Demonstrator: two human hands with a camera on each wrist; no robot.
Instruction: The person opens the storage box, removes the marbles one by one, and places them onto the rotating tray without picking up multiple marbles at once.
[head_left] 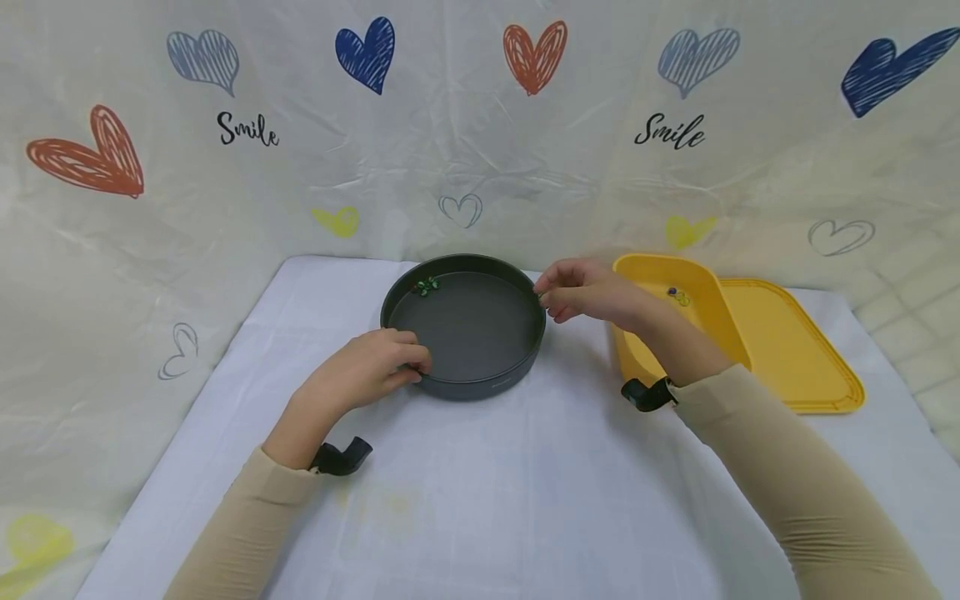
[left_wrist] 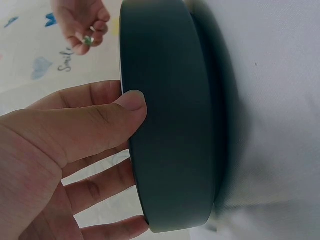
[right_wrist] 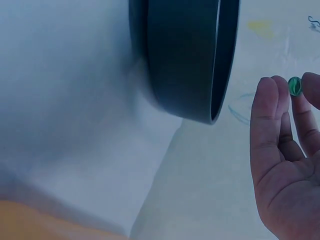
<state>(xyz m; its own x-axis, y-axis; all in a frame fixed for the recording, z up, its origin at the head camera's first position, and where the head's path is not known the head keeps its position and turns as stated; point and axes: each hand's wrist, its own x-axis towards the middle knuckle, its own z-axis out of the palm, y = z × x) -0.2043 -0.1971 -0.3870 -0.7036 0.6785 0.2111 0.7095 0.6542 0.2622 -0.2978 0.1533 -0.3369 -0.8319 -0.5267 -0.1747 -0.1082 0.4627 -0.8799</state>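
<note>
A round dark pan [head_left: 468, 329] stands on the white cloth with a small cluster of green marbles [head_left: 426, 287] at its back left. The left hand [head_left: 367, 367] grips the pan's front-left rim, thumb on the outer wall [left_wrist: 170, 150] and fingers over the edge. At the pan's right rim, the right hand [head_left: 588, 292] is raised, and its thumb and a finger pinch one green glass marble [right_wrist: 295, 86], clear of the pan wall [right_wrist: 182, 55]. The left wrist view also shows that marble [left_wrist: 88, 40] in the right hand [left_wrist: 82, 22].
Right of the pan, partly behind the right forearm, a yellow bin [head_left: 637, 358] holds a few small marbles [head_left: 678, 296]. A flat yellow lid [head_left: 795, 350] lies beside it. A cloth printed with hearts [head_left: 480, 150] hangs behind the table.
</note>
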